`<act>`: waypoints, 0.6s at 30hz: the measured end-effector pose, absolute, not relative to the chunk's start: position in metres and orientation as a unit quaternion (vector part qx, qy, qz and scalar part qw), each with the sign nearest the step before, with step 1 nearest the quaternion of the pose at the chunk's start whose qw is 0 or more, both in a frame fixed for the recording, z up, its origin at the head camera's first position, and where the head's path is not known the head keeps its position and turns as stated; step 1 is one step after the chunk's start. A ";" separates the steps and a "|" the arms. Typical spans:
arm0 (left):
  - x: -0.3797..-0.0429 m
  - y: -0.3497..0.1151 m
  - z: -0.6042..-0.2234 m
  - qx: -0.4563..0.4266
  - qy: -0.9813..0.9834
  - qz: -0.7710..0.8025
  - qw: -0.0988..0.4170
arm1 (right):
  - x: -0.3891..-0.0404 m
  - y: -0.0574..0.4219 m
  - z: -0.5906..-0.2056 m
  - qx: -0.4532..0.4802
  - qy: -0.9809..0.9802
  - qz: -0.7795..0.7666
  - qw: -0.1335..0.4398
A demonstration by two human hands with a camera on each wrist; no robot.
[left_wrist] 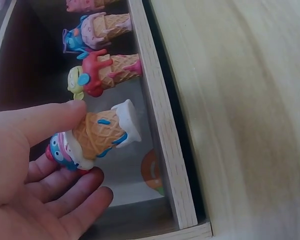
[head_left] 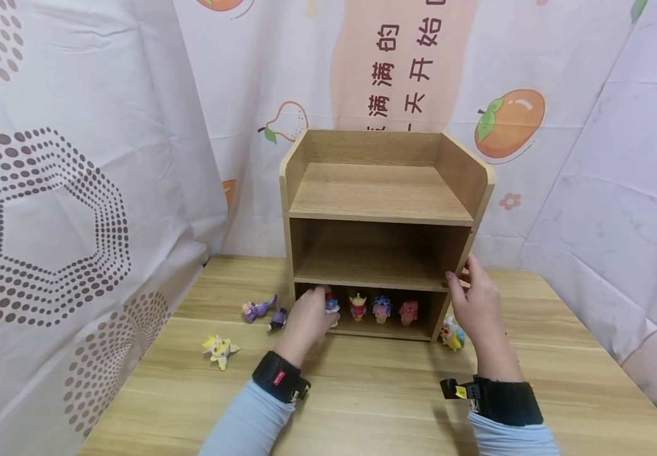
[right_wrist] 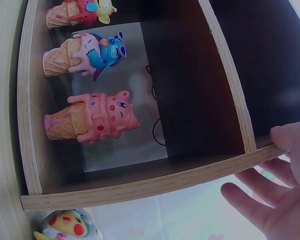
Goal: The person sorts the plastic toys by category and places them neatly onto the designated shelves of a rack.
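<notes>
In the left wrist view, my left hand (left_wrist: 30,175) pinches an ice-cream-cone figurine (left_wrist: 95,132) with a blue character on top, thumb on one side and fingers on the other. It is in the bottom compartment of a wooden shelf (head_left: 382,218), at the left end. Beside it on the same board stand a red-and-green alien cone figurine (head_left: 357,306), a blue-eared cone figurine (head_left: 381,308) and a pink cone figurine (head_left: 408,312). My right hand (head_left: 478,304) holds the shelf's right side panel, thumb at its front edge and fingers along the outside.
Left of the shelf, a purple figurine (head_left: 257,309), a dark purple figurine (head_left: 277,318) and a yellow-white figurine (head_left: 221,350) lie on the wooden table (head_left: 374,399). A yellow figurine in white (head_left: 452,334) is by the shelf's right side. Printed curtains hang behind.
</notes>
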State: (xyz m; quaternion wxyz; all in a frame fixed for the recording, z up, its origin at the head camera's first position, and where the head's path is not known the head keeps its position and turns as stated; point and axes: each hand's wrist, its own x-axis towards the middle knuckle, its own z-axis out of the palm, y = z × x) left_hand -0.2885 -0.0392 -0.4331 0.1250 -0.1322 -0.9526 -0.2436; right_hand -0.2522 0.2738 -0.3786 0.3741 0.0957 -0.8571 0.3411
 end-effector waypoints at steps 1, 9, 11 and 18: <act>-0.289 -0.039 -0.433 -0.132 -0.952 -0.244 0.125 | -0.252 0.274 -0.378 0.097 -0.857 0.339 0.375; -0.293 -0.036 -0.434 -0.130 -0.955 -0.234 0.129 | -0.253 0.274 -0.378 0.098 -0.858 0.336 0.376; -0.294 -0.035 -0.434 -0.132 -0.954 -0.235 0.129 | -0.253 0.275 -0.378 0.096 -0.858 0.337 0.376; -0.298 -0.031 -0.437 -0.129 -0.956 -0.226 0.135 | -0.253 0.275 -0.378 0.093 -0.861 0.336 0.372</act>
